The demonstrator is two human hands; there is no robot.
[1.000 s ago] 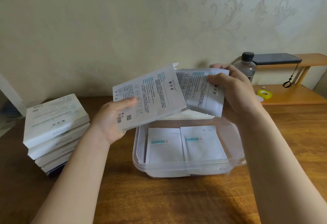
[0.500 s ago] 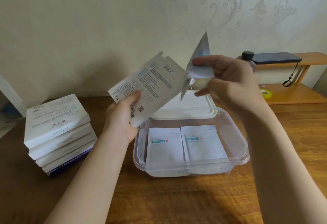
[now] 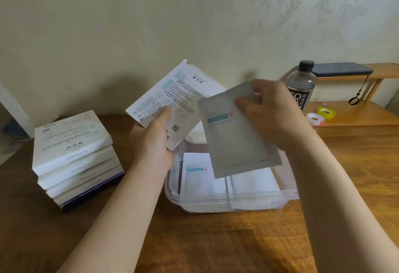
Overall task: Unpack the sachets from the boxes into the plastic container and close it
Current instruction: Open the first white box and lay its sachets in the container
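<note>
The right hand [image 3: 269, 117] is pinching a sachet [image 3: 239, 134], now lying flat over the plastic container [image 3: 290, 195] instead of edge-up. The left hand [image 3: 155, 143] is gripping the open box [image 3: 179, 98] at ten o'clock. The sachet is probably going in next.

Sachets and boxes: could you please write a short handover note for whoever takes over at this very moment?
Left hand grips an opened box, raised above the table.
Right hand pinches a sachet by its top edge, over the open container.
The packed sachets lie flat in the container, two side by side on top.
A stack of boxes sits on the table to the left; the lid lies behind the container, mostly hidden.
Left to do: drop this sachet in, check the held box, unpack the stack, fit the lid.
</note>
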